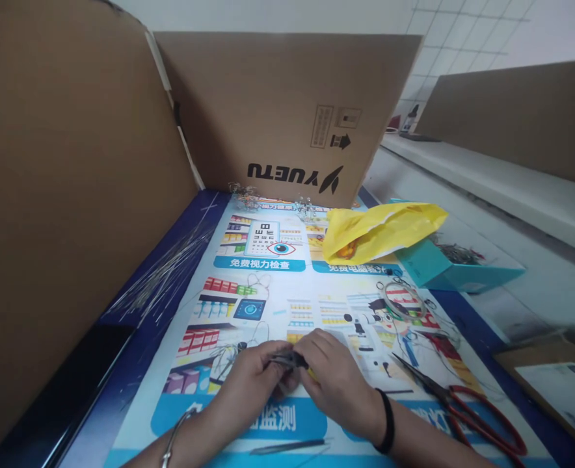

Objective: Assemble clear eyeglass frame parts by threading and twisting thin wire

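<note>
My left hand (261,383) and my right hand (334,377) meet low in the middle of the head view. Both are closed, fingertips almost touching. Thin dark wire (281,359) is pinched in the left fingers. Within the right hand's grip sits a dark tool with a bit of yellow (311,374); the fingers cover most of it, so its kind is unclear. Beside the left hand lies a bent-wire piece (226,361). Red-handled scissors (456,400) rest to the right, blades toward my hands. A slim pointed dark tool (287,447) lies nearer me.
Cardboard panels (278,104) wall the left and back. On the printed mat (297,286) are a wire coil (404,299), wire clusters (304,207) and a yellow bag (385,227) against a teal box (463,276). Straight wires (160,273) and a black flat object (67,390) lie left.
</note>
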A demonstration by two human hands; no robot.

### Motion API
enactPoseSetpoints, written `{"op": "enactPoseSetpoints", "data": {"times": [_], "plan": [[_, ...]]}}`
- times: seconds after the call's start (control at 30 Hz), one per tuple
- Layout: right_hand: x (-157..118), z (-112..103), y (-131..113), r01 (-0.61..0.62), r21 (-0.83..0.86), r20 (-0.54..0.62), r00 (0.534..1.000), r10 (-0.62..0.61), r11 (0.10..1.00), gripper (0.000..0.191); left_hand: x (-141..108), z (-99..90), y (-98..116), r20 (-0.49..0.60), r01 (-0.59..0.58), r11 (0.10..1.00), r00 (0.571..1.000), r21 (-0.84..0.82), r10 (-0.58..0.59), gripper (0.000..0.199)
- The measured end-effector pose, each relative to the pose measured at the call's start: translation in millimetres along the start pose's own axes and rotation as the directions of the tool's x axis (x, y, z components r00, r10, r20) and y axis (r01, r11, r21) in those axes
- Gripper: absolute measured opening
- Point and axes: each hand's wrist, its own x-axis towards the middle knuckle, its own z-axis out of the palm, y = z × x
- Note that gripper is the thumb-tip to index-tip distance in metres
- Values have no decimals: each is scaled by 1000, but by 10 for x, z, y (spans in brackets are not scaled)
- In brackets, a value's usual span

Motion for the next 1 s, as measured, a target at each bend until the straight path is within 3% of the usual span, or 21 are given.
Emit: {"op": "enactPoseSetpoints", "data": {"times": [0.2,0.4,0.5,0.67,0.83,1.0], "plan": [[7,41,-7,50,114,-90,995,-40,992,22,21,-3,-49,-59,92,971,992,-220,-107,15],[-3,57,12,62,230,-151,988,-27,971,19,13,-24,-28,-52,106,929,990,-354,-132,31],[2,74,49,-24,272,-180,981,75,962,15,10,-31,-6,-20,107,915,992,-388,-124,33],[19,78,88,-244,334,-134,944,302,910,2,19,-84,-6,29,107,902,994,-418,-105,35],[21,72,103,-286,335,-120,932,342,898,2,33,-118,-58,53,141,881,990,-452,-131,37],[29,101,101,-284,320,-122,934,337,904,2,41,-76,-65,66,120,915,993,-385,-102,35]]}}
